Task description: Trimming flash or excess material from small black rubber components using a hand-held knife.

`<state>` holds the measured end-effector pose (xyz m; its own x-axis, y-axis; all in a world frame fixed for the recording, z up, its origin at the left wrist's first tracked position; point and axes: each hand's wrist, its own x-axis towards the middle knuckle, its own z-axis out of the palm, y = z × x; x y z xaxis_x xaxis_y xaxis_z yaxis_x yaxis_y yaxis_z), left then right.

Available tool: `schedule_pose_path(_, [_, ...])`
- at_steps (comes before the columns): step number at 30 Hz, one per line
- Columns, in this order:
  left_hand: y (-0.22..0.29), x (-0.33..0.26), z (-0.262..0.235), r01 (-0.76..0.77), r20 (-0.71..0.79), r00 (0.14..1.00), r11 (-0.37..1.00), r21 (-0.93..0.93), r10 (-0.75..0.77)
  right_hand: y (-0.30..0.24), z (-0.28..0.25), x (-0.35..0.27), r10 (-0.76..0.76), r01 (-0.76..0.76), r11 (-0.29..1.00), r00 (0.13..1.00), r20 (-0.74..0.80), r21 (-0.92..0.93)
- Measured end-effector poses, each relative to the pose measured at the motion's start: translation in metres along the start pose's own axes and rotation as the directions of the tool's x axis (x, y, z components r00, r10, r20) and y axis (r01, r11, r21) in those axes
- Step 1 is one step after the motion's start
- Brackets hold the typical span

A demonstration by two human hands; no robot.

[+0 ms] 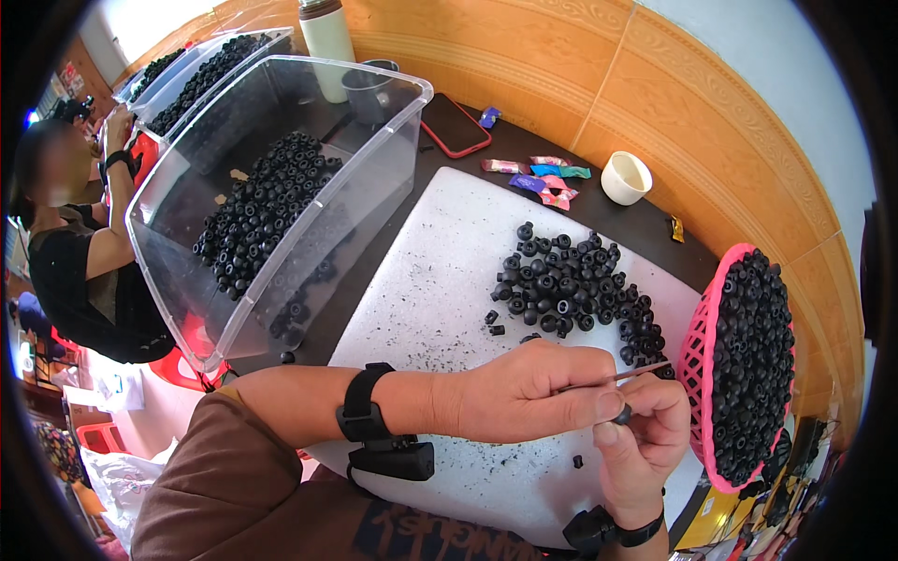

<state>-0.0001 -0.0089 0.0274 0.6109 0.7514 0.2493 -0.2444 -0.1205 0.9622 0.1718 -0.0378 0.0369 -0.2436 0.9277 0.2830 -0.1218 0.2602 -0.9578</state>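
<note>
My left hand (538, 388) is closed around a thin, narrow metal tool (641, 371), whose tip points right, over my right fingers. I cannot make out the tool's exact kind. Pinched in my right hand (647, 444) is a small round black rubber part (623, 414), against which my left thumb rests. Both hands are close together above a white foam board (421, 280). Just beyond them lies a loose pile of similar black parts (561, 280), some showing a hole. Dark crumbs and a small black scrap (577, 461) are scattered on the board.
A pink basket (711, 374) heaped with black parts stands at right. At left is a clear plastic bin (374, 159) partly filled with them. Behind the board are a phone (454, 126), wrapped sweets (552, 173), a white cup (626, 179) and a bottle (327, 51). A co-worker (89, 243) sits at far left.
</note>
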Motion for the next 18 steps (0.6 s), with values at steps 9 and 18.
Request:
schedule_pose_path(9, [-0.0028, -0.0008, -0.0003, 0.048, 0.0, 0.999, 0.991, -0.125, -0.049, 0.0011, -0.0014, -0.0019, 0.007, -0.007, 1.0, 0.999, 0.034, 0.023])
schedule_pose_path(18, [-0.0024, -0.0006, 0.0015, 0.03, 0.001, 1.0, 0.989, -0.144, -0.03, 0.0027, -0.0031, -0.0031, 0.037, -0.038, 0.998, 0.999, 0.025, 0.041])
